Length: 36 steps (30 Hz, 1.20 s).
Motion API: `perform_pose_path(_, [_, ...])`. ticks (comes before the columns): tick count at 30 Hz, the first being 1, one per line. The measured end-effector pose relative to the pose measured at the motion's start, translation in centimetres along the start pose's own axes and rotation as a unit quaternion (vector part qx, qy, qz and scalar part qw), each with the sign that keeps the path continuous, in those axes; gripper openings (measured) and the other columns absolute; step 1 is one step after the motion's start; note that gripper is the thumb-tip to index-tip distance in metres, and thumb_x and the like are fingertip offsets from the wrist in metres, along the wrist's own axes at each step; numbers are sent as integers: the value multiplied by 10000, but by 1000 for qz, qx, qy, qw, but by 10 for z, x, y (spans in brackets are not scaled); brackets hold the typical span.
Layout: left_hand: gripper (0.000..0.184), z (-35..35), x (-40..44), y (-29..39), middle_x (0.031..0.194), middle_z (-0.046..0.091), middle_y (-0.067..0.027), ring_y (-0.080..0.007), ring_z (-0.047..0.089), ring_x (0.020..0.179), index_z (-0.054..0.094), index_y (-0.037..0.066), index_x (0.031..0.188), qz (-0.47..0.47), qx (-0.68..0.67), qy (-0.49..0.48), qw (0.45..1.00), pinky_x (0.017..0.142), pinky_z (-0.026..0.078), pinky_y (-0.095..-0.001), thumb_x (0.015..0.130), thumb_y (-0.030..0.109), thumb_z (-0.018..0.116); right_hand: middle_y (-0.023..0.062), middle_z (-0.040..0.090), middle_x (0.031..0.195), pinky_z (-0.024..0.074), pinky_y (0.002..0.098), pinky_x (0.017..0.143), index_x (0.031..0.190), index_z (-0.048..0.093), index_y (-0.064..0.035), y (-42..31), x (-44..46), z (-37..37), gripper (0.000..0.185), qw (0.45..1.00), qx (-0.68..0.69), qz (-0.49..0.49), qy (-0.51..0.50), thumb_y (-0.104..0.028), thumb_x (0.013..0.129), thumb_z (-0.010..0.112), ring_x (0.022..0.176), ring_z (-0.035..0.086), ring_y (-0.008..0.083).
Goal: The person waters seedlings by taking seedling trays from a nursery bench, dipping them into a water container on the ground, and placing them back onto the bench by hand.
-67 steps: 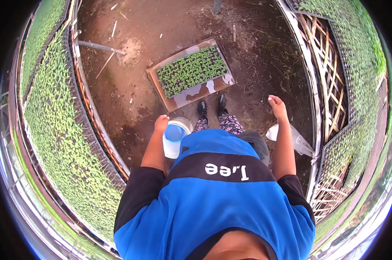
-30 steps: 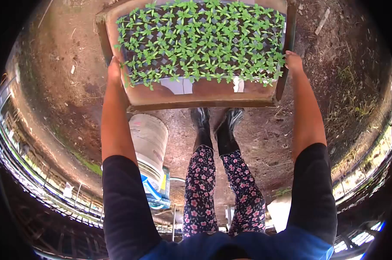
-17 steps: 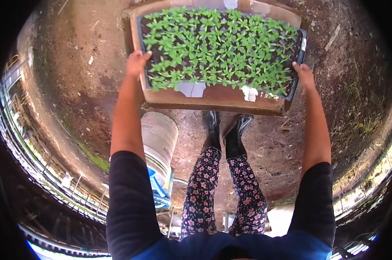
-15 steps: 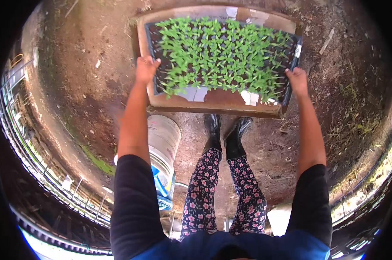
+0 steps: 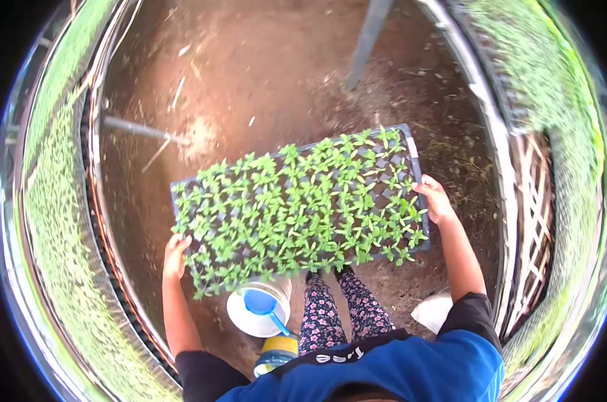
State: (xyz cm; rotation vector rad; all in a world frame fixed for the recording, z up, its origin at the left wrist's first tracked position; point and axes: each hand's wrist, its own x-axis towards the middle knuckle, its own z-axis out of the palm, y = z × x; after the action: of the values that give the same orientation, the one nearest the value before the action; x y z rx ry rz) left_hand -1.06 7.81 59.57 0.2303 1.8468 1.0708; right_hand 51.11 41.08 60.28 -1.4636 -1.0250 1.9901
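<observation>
Seedling tray [image 5: 417, 167], long and dark, is held up over the brown ground [image 5: 250, 87] in the middle of the view, and it is taken here as the center of the clock. Its cells are filled with small green plants [image 5: 296, 201] set in dark dirt. It is seen at a slant, with its short ends pointed at about eight and two o'clock. At eight o'clock, its short edge is gripped by the left hand [image 5: 174, 258], with the thumb laid over the rim; how far the fingers are bent below cannot be told. At three o'clock, the other short edge is pinched by the right hand [image 5: 435, 201], with the thumb on the rim and most of the fingers hidden. A white label [image 5: 412, 147] is stuck on the rim just above that thumb. At seven o'clock, a white bucket [image 5: 250, 328] is seen, with a blue scoop [image 5: 258, 301] in it and a yellow and blue tub [image 5: 280, 345] just beside it. Between five and six o'clock, flowered pants [image 5: 320, 318] are seen below the tray. A white bag [image 5: 432, 311] is seen at four o'clock. Criss-cross slats [image 5: 534, 228] are seen at three o'clock, more plants [image 5: 531, 80] at two, a gray post [image 5: 368, 47] at one, a gray pole [image 5: 139, 128] at ten, and a long bed of green plants [image 5: 58, 234] at nine.
</observation>
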Motion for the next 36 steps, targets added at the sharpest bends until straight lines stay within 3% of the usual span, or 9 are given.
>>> perform_pose_path(3, [253,3,-32,28,887,544,-1,-120,496,826,523,67,967,1,-26,-36,999,747,384,-270,728,115,588,23,538,696,440,258,585,785,518,-61,-2,-19,-9,104,998,61,4,-13,-104,718,585,607,513,108])
perform_pose_path(4, [87,19,-39,42,711,490,27,-83,458,657,501,93,789,34,-17,-4,999,611,379,-234,736,89,570,13,535,699,422,243,569,782,534,-65,-4,-28,-9,102,998,66,-2,-13,-112,712,593,601,500,101])
perform_pose_path(6, [174,34,-28,50,663,443,40,-72,434,612,411,129,694,53,-40,-36,997,567,362,-232,721,44,560,-27,506,642,379,243,530,683,534,-90,15,-33,-15,77,998,-29,-47,26,-124,699,601,586,464,81])
perform_pose_path(8, [283,72,-23,55,617,337,50,-70,345,565,317,149,641,11,89,-5,996,518,304,-248,712,25,561,63,504,572,400,311,541,635,508,-50,63,-30,1,196,970,-182,-106,123,-215,648,612,559,482,155])
perform_pose_path(10, [312,96,33,14,640,268,47,-82,251,596,292,127,627,140,165,-57,975,534,254,-237,686,-7,567,108,497,603,418,362,635,608,445,-40,120,-24,45,141,887,-366,-205,196,-125,636,554,673,509,253])
perform_pose_path(15, [317,168,31,21,589,275,39,-87,248,544,275,108,601,234,261,-112,930,473,248,-257,666,-9,563,148,507,918,400,368,783,695,483,-14,167,-138,49,145,898,-251,-141,333,-132,639,547,924,473,297])
perform_pose_path(23, [313,284,-57,-26,587,321,-17,-146,303,559,308,53,573,347,375,-318,799,524,304,-293,652,76,610,148,492,953,393,332,777,630,446,-6,275,-389,-22,200,849,-139,-101,499,-156,666,574,920,476,285])
perform_pose_path(29, [291,402,-253,-151,680,425,-87,-234,419,628,363,20,587,420,480,-433,637,611,366,-332,629,110,637,164,484,994,397,335,769,622,429,-4,401,-577,-28,215,741,-44,13,670,-139,655,593,897,489,303])
perform_pose_path(36, [282,475,-515,-301,693,476,-141,-286,475,642,377,12,617,453,431,-640,446,608,390,-353,644,139,627,125,518,732,416,311,682,683,471,11,508,-820,0,204,523,-10,179,833,-130,655,616,721,518,224])
